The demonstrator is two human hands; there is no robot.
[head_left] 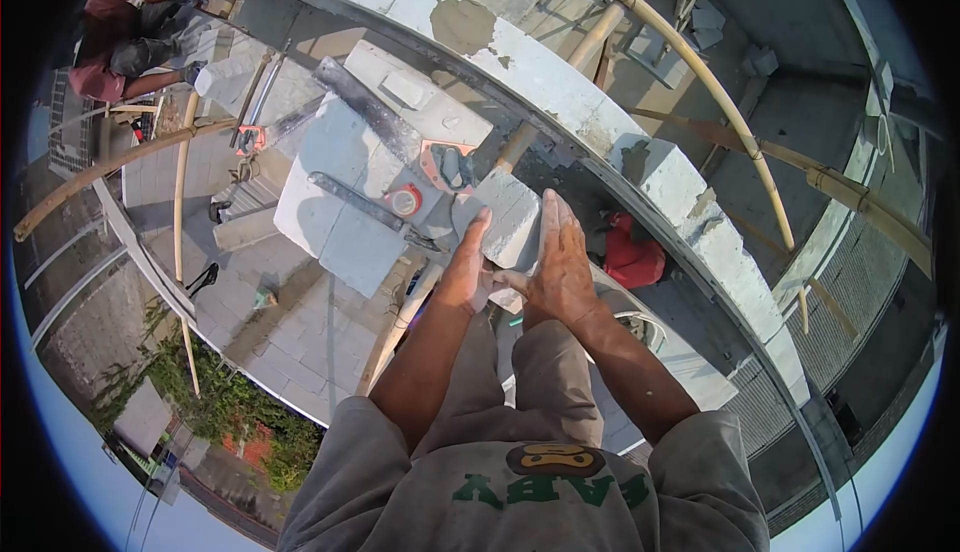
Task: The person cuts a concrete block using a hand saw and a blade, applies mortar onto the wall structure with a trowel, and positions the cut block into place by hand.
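Between my two palms is a small pale aerated concrete block, tilted, with a rough top face. My left hand presses against its left side. On its right side lies my right hand, fingers stretched along it. Both thumbs come close together below the block. Just beyond it is a handsaw with an orange handle, lying across large white blocks. A red tape measure and a dark flat metal bar lie on the blocks left of my hands.
A curved block wall with mortar patches runs along my right. A red bundle lies beside it. Bamboo poles cross the platform, and its edge drops off at left. A second saw lies near a co-worker's gloved hand.
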